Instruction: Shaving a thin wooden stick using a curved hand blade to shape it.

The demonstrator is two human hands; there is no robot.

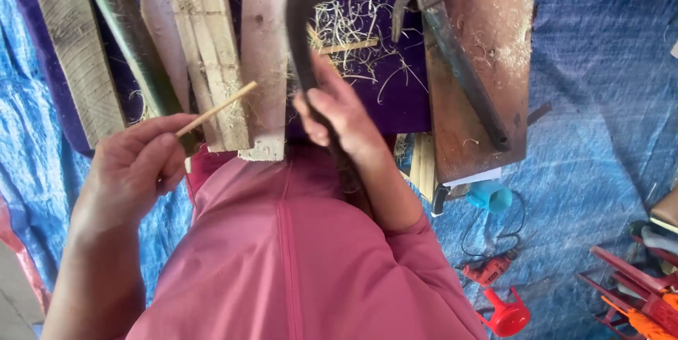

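Sitting in my pink shirt, I pinch a thin wood stick in my left hand, close to me. My right hand is wrapped tight around a dark curved knife, its tip pointing away from me. Past my hands, flat wood pieces lie side by side on a purple cloth with curly shavings. Farther right, a hammer rests on a brown board. A blue tarp covers the floor.
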